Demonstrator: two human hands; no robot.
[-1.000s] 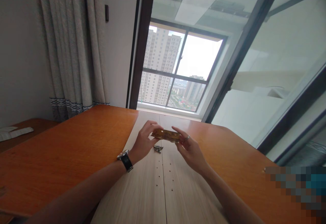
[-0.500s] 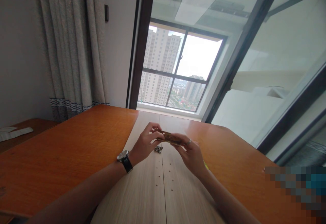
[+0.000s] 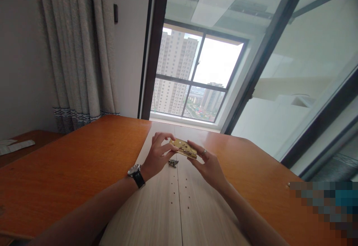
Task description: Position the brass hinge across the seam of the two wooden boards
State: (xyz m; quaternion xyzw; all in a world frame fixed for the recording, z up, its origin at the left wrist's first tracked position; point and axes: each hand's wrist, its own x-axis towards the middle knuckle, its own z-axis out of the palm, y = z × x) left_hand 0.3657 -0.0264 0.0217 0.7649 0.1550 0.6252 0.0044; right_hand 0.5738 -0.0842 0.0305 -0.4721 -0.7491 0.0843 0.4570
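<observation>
Brass hinge (image 3: 183,148) (likely) between both hands (image 3: 159,152) (image 3: 208,168)

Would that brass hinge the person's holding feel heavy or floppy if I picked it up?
Probably heavy for its size: the brass hinge looks like solid metal plate. It probably folds freely, so it may flop unless held. The shiny surface could be slightly slippery; the left hand and right hand pinch its edges.

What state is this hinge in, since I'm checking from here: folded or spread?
Spread: the brass hinge shows both leaves flat beside its knuckle, between left hand and right hand.
</observation>
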